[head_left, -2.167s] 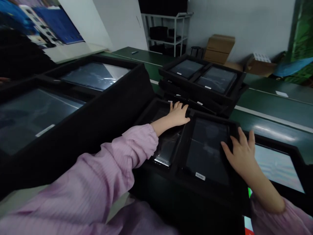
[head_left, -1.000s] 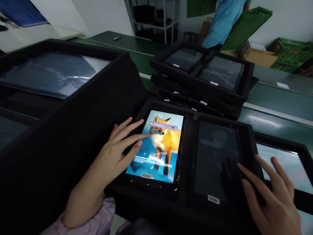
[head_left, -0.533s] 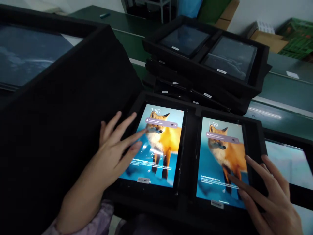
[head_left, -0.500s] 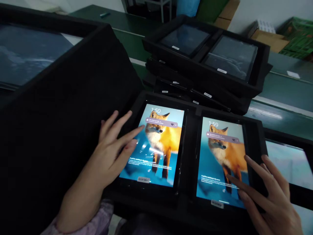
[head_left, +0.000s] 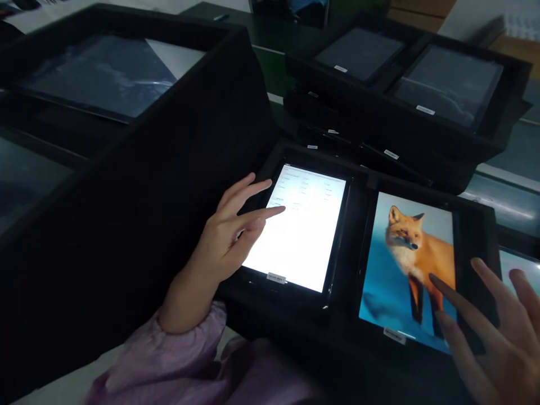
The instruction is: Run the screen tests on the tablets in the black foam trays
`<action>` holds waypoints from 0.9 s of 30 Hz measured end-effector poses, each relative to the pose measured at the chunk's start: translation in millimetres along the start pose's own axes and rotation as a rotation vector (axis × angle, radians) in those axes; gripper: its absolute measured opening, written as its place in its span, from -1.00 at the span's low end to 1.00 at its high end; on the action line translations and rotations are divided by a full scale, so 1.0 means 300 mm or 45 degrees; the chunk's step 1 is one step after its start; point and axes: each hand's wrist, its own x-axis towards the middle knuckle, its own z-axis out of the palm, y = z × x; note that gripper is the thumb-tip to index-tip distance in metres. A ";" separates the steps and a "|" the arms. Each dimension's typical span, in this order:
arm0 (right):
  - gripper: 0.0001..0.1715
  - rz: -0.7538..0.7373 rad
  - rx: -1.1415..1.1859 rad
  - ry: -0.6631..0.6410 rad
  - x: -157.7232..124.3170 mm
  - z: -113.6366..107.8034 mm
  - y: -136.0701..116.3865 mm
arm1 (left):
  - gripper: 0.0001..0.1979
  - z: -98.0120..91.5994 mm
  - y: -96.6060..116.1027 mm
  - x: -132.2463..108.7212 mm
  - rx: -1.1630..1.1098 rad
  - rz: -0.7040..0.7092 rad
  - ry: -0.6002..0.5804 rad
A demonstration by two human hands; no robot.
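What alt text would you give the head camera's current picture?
A person's bare left hand extends over a white-screened black tablet; the bare right hand extends over a black tablet showing an orange fox. Both tablets lie in one rectangular black tray, with stacked black trays behind.

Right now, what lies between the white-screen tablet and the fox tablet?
In the head view, only a black divider lies between the white-screen tablet and the fox tablet; the left hand and right hand are outside it.
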 end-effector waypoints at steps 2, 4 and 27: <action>-0.20 -0.047 -0.013 0.013 -0.010 0.000 0.019 | -0.61 -0.006 0.005 -0.003 -0.010 -0.001 0.014; -0.27 -0.109 -0.030 0.037 -0.017 0.001 0.046 | -0.61 -0.009 0.005 -0.008 0.000 0.006 0.064; -0.62 -0.061 0.119 -0.183 0.202 -0.062 -0.161 | -0.49 0.019 -0.041 -0.022 0.113 -0.250 0.045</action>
